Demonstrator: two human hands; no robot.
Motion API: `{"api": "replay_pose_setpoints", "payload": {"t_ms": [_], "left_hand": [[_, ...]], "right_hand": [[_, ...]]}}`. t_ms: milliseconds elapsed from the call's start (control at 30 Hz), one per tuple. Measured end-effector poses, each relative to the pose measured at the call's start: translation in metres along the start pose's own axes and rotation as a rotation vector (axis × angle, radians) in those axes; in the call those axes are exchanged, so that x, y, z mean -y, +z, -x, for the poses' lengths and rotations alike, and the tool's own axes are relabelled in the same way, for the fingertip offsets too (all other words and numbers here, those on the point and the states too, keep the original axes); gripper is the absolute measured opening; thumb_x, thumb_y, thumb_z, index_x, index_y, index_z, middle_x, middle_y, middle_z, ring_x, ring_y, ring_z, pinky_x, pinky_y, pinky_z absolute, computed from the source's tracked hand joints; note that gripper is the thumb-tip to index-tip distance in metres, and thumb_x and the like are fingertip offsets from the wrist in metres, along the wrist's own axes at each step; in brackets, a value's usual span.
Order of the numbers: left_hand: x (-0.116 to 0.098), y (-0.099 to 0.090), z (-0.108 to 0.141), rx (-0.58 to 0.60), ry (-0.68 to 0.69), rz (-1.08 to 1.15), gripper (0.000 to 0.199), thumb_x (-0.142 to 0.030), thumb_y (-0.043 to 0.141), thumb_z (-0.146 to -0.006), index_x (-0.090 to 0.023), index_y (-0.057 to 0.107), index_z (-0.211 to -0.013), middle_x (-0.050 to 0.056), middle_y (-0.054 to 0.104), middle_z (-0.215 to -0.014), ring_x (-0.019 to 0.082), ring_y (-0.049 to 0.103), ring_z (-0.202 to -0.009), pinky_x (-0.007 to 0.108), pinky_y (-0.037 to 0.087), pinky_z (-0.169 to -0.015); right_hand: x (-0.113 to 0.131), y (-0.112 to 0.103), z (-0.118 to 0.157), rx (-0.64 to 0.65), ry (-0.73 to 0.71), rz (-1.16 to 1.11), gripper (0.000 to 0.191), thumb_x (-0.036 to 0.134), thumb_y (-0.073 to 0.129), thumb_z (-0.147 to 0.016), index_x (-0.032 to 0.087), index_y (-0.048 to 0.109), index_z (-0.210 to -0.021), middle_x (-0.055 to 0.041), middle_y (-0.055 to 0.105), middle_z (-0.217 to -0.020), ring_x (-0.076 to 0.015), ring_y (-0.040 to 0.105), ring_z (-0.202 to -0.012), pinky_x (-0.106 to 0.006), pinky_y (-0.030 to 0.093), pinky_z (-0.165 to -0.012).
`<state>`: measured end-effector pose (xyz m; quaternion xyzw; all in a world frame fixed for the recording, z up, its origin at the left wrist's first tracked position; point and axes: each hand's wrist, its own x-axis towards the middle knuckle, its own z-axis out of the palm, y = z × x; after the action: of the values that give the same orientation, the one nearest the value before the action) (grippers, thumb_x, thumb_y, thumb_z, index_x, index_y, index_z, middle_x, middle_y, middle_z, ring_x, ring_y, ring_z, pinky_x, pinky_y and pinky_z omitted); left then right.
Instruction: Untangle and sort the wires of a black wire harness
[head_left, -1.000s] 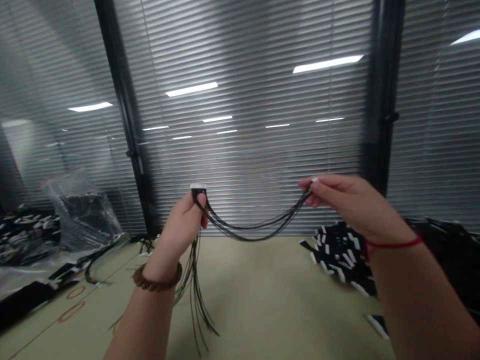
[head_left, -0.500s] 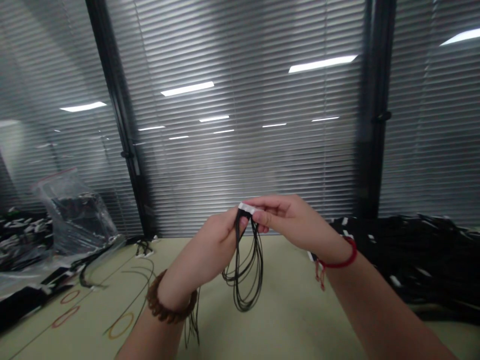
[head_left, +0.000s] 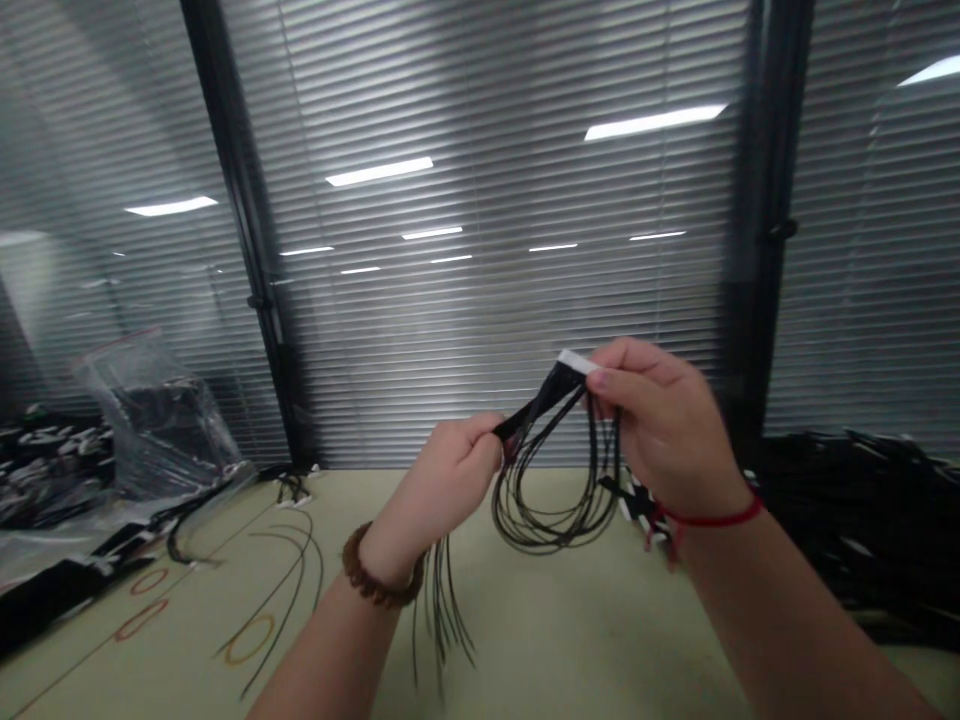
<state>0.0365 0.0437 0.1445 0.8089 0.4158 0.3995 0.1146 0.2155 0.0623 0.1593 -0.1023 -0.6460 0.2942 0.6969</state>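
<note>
The right hand [head_left: 660, 410] pinches the white connector [head_left: 576, 362] above the tabletop [head_left: 540, 620]; the wires [head_left: 541, 402] slant down leftward to the left hand [head_left: 454, 475], closed around them, with a loop [head_left: 541, 545] hanging between.

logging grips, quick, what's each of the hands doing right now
Left hand: closed, holding the black wire bundle.
Right hand: closed, pinching the white end piece between thumb and fingers.
</note>
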Motion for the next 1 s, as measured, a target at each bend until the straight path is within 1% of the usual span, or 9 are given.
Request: {"api": "replay_pose_setpoints", "payload": {"t_ms": [100,200,400,567,633,733,833,933,1000], "left_hand": [[0.026,0.005,-0.01,0.082,-0.068,-0.038,0.028,-0.018,0.043,-0.088,-0.017,0.048,-0.061,-0.007,0.037,-0.05,0.01,0.037,-0.046,0.024,0.029,-0.046],[0.054,0.009,-0.019,0.155,-0.141,-0.083,0.031,-0.032,0.049,-0.089,-0.015,0.052,-0.064,-0.007,0.043,-0.053,0.009,0.042,-0.045,0.023,0.036,-0.046],[0.093,0.018,-0.025,0.341,-0.299,-0.155,0.028,-0.035,0.049,-0.09,-0.012,0.059,-0.079,-0.002,0.057,-0.065,0.01,0.053,-0.051,0.025,0.047,-0.05],[0.091,0.016,-0.022,0.522,-0.29,-0.162,0.025,-0.033,0.051,-0.09,-0.012,0.061,-0.082,0.001,0.063,-0.073,0.013,0.06,-0.062,0.03,0.051,-0.06],[0.086,0.014,-0.021,0.519,-0.25,-0.171,0.022,-0.032,0.052,-0.089,-0.013,0.063,-0.086,0.003,0.065,-0.082,0.016,0.062,-0.073,0.035,0.052,-0.069],[0.084,0.011,-0.021,0.436,-0.214,-0.197,0.025,-0.032,0.05,-0.09,-0.014,0.06,-0.104,0.007,0.064,-0.1,0.021,0.061,-0.091,0.042,0.049,-0.081],[0.094,0.008,-0.018,0.375,-0.259,-0.263,0.03,-0.031,0.05,-0.09,-0.016,0.054,-0.115,0.009,0.06,-0.112,0.023,0.059,-0.097,0.046,0.048,-0.084],[0.104,0.003,-0.013,0.406,-0.309,-0.327,0.028,-0.029,0.054,-0.088,-0.016,0.056,-0.113,0.01,0.057,-0.118,0.026,0.056,-0.103,0.05,0.045,-0.088],[0.098,-0.001,-0.011,0.481,-0.282,-0.316,0.034,-0.028,0.061,-0.083,-0.016,0.056,-0.114,0.012,0.056,-0.122,0.029,0.053,-0.11,0.054,0.04,-0.093]], "right_hand": [[0.014,-0.013,-0.004,-0.168,-0.076,-0.001,0.014,0.019,0.059,-0.067,0.016,0.052,-0.056,0.0047,0.042,-0.045,-0.006,0.038,-0.041,-0.019,0.025,-0.038],[0.024,-0.024,-0.006,-0.289,-0.167,-0.021,0.011,0.017,0.057,-0.065,0.017,0.052,-0.055,0.0049,0.04,-0.045,-0.0071,0.038,-0.04,-0.021,0.024,-0.037],[0.032,-0.034,-0.001,-0.357,-0.29,0.047,0.016,0.017,0.054,-0.07,0.019,0.052,-0.054,0.0033,0.042,-0.05,-0.0085,0.041,-0.045,-0.025,0.026,-0.041],[0.033,-0.026,0.003,-0.314,-0.209,0.149,0.018,0.008,0.055,-0.074,0.017,0.055,-0.058,0.0029,0.046,-0.053,-0.0061,0.042,-0.046,-0.021,0.026,-0.041],[0.032,-0.022,0.001,-0.284,-0.157,0.153,0.019,0.012,0.054,-0.075,0.016,0.054,-0.056,0.0027,0.044,-0.05,-0.0064,0.042,-0.044,-0.02,0.027,-0.039],[0.035,-0.022,0.001,-0.251,-0.104,0.159,0.021,0.015,0.058,-0.072,0.015,0.051,-0.053,0.0024,0.043,-0.047,-0.0063,0.04,-0.041,-0.02,0.027,-0.036],[0.042,-0.029,0.003,-0.309,-0.113,0.108,0.02,0.016,0.059,-0.069,0.016,0.048,-0.053,0.0046,0.037,-0.047,-0.0048,0.037,-0.038,-0.018,0.025,-0.033],[0.051,-0.036,0.003,-0.329,-0.051,0.077,0.02,0.018,0.057,-0.067,0.017,0.044,-0.052,0.0051,0.034,-0.047,-0.0043,0.035,-0.036,-0.016,0.022,-0.03],[0.053,-0.037,0.002,-0.26,0.066,0.097,0.024,0.02,0.059,-0.069,0.017,0.044,-0.051,0.0044,0.036,-0.043,-0.0048,0.033,-0.032,-0.016,0.019,-0.026]]}}
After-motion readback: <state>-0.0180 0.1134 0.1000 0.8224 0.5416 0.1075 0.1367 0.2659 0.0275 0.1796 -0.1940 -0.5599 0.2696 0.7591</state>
